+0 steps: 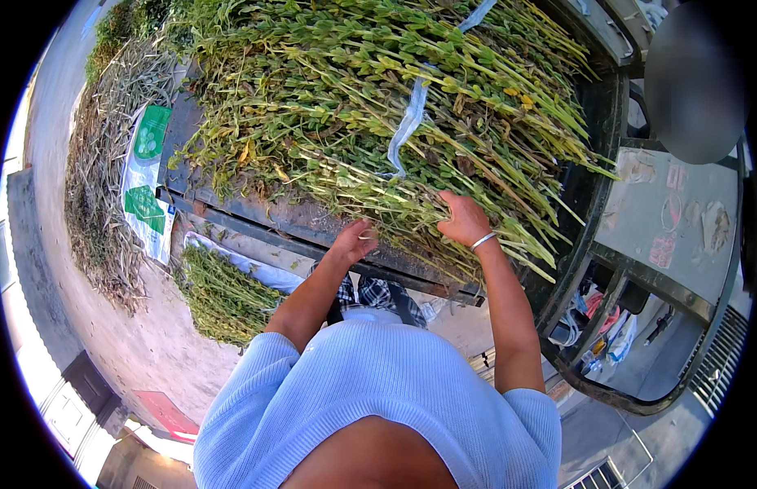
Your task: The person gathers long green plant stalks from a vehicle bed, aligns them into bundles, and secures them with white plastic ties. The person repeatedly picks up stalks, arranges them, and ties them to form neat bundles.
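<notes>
- Head view, looking straight down: a big heap of leafy green stalks point(378, 106) fills the flat bed of a dark cart point(313, 222), tied across by a pale plastic strip point(411, 114).
- Right hand point(464, 218) is in the near edge of the heap, fingers curled down around a bunch of stems; silver bangle point(482, 240) on the wrist. Clamped on stalks, by the look of it.
- Left hand point(355, 240) sits lower, at the cart's front edge just beside the stem ends, fingers bent inward; whether it grips a stalk or only rests there, I cannot tell.
- Hands are apart, the right one higher and deeper into the greenery.
- On the ground below the cart, a smaller bundle of the same greens point(223, 297) lies on a white sheet point(256, 269).
- Further left, a long drift of dry, greyish stalks point(97, 196) and a white-and-green sack point(146, 179).
- My read: early going. The cart heap looks almost whole, the ground pile small, so most of the load remains up top.
</notes>
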A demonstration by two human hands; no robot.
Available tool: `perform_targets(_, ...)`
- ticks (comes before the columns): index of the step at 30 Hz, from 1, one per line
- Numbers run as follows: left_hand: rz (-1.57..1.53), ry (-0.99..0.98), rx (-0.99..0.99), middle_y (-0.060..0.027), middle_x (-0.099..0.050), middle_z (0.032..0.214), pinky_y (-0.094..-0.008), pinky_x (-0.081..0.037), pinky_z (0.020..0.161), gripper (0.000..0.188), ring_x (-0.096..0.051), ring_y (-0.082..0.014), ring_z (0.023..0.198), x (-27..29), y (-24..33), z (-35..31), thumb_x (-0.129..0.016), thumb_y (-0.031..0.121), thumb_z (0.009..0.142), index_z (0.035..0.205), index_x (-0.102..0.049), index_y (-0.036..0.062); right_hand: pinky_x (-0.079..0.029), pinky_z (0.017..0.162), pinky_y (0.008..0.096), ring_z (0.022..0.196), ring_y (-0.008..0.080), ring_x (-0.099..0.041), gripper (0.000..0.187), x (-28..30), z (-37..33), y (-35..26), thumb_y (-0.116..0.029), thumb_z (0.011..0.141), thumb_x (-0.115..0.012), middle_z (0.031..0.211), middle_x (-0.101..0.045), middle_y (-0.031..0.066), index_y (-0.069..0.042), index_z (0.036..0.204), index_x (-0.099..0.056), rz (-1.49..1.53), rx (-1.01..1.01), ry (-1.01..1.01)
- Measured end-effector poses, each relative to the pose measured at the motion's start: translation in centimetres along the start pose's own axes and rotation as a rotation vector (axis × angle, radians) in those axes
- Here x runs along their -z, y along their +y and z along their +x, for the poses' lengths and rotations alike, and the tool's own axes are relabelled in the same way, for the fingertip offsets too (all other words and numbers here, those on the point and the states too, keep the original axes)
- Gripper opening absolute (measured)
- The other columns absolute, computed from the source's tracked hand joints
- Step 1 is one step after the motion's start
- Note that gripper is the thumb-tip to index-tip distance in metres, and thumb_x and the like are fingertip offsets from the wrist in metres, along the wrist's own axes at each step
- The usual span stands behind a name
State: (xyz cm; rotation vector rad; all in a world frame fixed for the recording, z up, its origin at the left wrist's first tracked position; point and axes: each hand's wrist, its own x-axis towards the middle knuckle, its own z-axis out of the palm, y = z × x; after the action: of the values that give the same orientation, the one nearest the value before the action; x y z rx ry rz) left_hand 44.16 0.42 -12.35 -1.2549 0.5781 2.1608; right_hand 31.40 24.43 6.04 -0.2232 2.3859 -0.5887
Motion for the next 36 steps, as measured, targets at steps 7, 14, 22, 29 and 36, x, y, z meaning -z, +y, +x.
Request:
perform_targets(7,-0.265,-0.471,0.009,-0.0122,-0.052,0.127,-0.0465,-0.037,0.107,0.035,-0.044,-0.0312,0.125,-6.3,2.5,-3.8,-0.068,0.024,0.084,0.113,-0.055,0.0091,-0.049,0.072,0.0393,0.079,0.0324,-0.064,0.067,4.7,-0.1,-1.2,-0.019,0.065,-0.066,0.097,-0.064,0.0275,0.005,0.126,-0.051,0.036,0.063,-0.081)
perform_targets(14,-0.256,-0.64,-0.097,-0.0086,-0.054,0.125,-0.0472,-0.04,0.103,0.057,-0.049,-0.0286,0.119,-11.4,5.6,-6.1,-0.076,0.034,0.077,0.123,-0.052,0.0119,-0.048,0.072,0.0483,0.083,0.0415,-0.06,0.037,9.3,-1.6,-6.4,-0.021,0.067,-0.064,0.083,-0.062,0.0245,0.002,0.095,-0.057,-0.192,0.136,-0.107)
perform_targets(22,-0.218,-0.781,-0.137,-0.0055,-0.052,0.132,-0.0409,-0.051,0.09,0.082,-0.051,-0.0257,0.119,-14.5,8.6,-10.5,-0.076,0.051,0.071,0.135,-0.043,0.0114,-0.05,0.068,0.0468,0.079,0.035,-0.062,0.049,12.9,-7.8,-13.7,-0.015,0.067,-0.072,0.084,-0.064,0.0145,-0.008,0.112,-0.053,-0.482,0.246,0.238)
perform_targets(29,-0.175,-0.804,-0.177,-0.0055,-0.052,0.131,-0.0437,-0.048,0.094,0.077,-0.051,-0.0257,0.119,-18.5,11.3,-13.0,-0.075,0.05,0.073,0.133,-0.046,0.0122,-0.042,0.085,0.0391,0.097,0.0214,-0.055,0.052,14.9,-9.2,-13.6,-0.02,0.069,-0.076,0.105,-0.059,0.0004,-0.015,0.116,-0.055,-0.698,0.301,0.477)
perform_targets(36,-0.276,-0.773,-0.146,-0.0133,-0.053,0.128,-0.0556,-0.037,0.105,0.06,-0.046,-0.036,0.123,-18.2,11.4,-10.9,-0.075,0.035,0.079,0.127,-0.05,0.0092,-0.043,0.086,0.04,0.097,0.0235,-0.055,0.042,14.7,-10.1,-12.6,-0.028,0.075,-0.072,0.107,-0.058,0.0006,-0.016,0.112,-0.059,-0.572,0.312,0.451)
